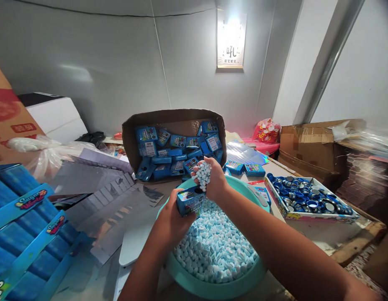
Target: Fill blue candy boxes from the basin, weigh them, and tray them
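Left hand (171, 219) closed around small blue box (190, 201), open top up, held above teal basin (212, 288) on bench. Right hand (214, 177) cupped shut on heap of pale blue candies (202, 174), just over box mouth. Box probably light, thin-walled, easy to crush: hold by sides, gently. Candies small, hard, smooth, likely roll and spill. Cardboard carton (131, 138) of same boxes behind basin.

Both hands (194, 196) raised, fingers curled

Glaring wall lamp (230, 37) (blown out), dim room, edges bowed.
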